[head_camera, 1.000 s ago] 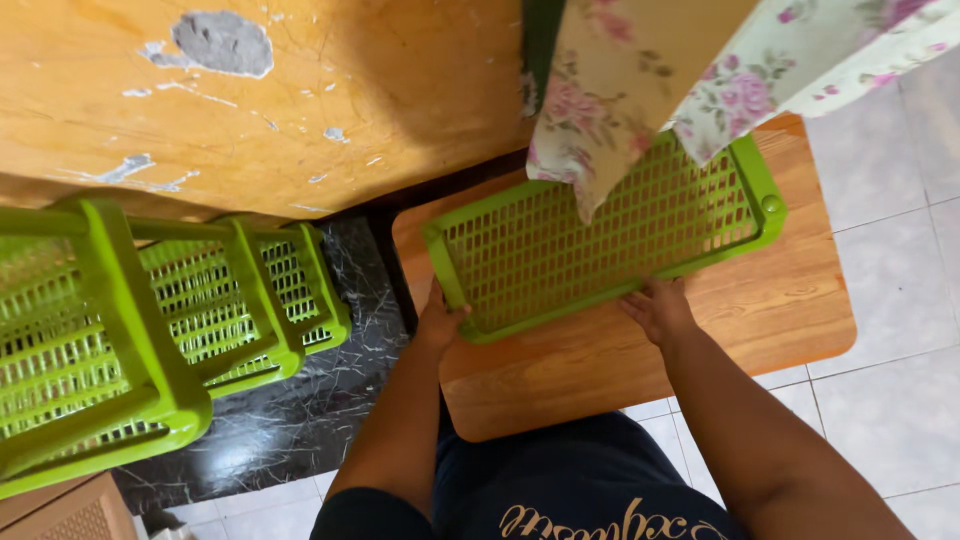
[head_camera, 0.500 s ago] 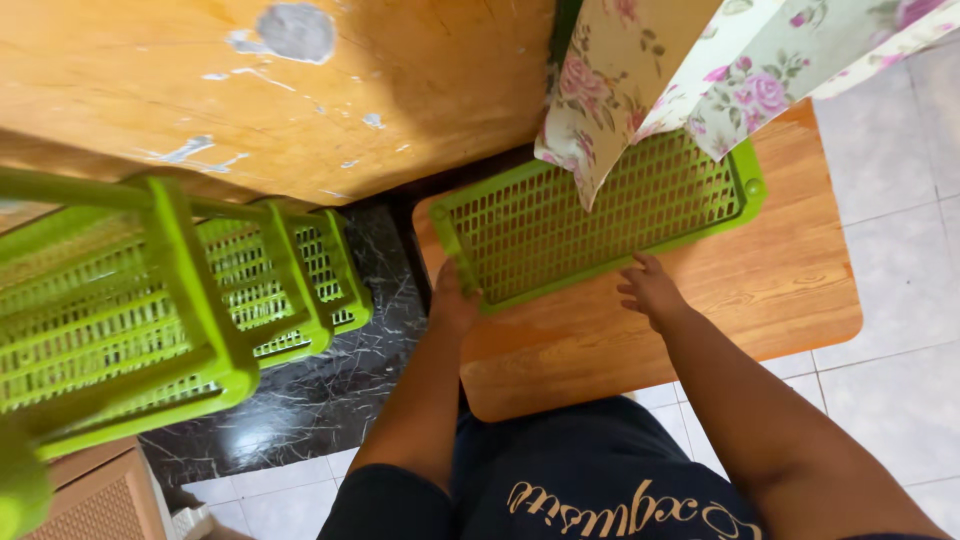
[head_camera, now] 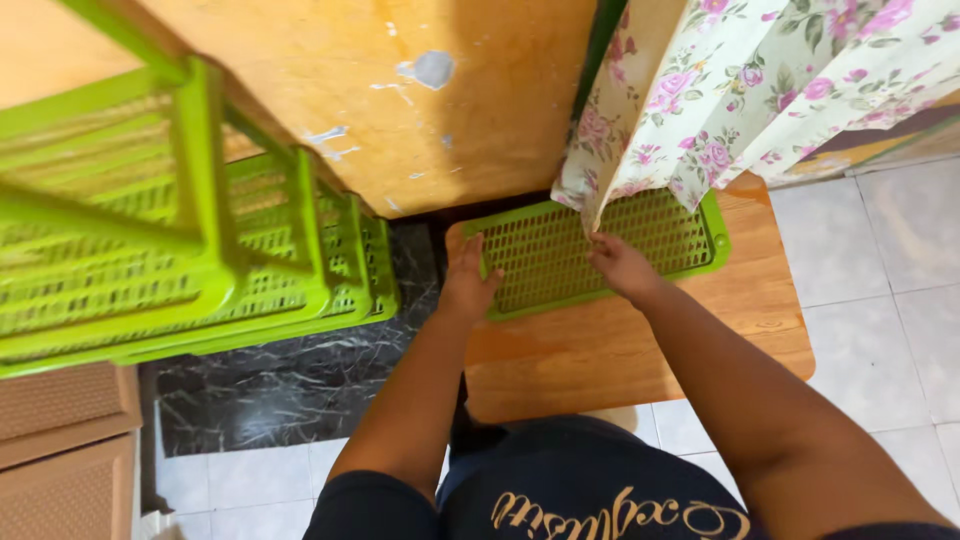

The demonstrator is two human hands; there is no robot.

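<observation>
- Both hands have slid up onto the green tray [head_camera: 560, 250] since a moment ago.
- It lies flat on the low wooden bench [head_camera: 640, 350], long axis left-right, directly ahead.
- Left hand [head_camera: 467, 280] grips its left edge, fingers spread.
- Right hand [head_camera: 620, 265] rests open on the mesh under the floral cloth [head_camera: 740, 90], nearer the middle.

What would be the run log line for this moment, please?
left hand: on tray left end | right hand: flat on tray mesh | tray: on wooden board | cloth: overhanging tray
</observation>
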